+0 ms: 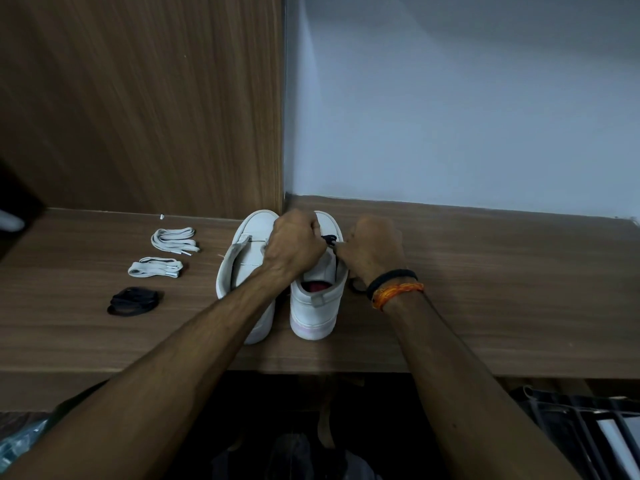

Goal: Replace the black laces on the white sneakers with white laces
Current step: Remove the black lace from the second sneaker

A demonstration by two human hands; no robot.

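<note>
Two white sneakers stand side by side on the wooden shelf (485, 289), heels toward me. The left sneaker (242, 258) has no lace in it. The right sneaker (317, 306) still carries a black lace (329, 241) near its toe end. My left hand (294, 245) covers the upper part of the right sneaker, fingers curled at the lace. My right hand (375, 251) pinches the black lace from the right side; a loop of the lace trails by my wrist. Two bundles of white laces (173, 239) (156, 268) and one loose black lace (133, 301) lie to the left.
A wooden panel (138, 98) rises behind the left half of the shelf and a pale wall (450, 98) behind the right half. A small white tip (161, 216) lies by the back panel. Dark clutter sits below the shelf's front edge.
</note>
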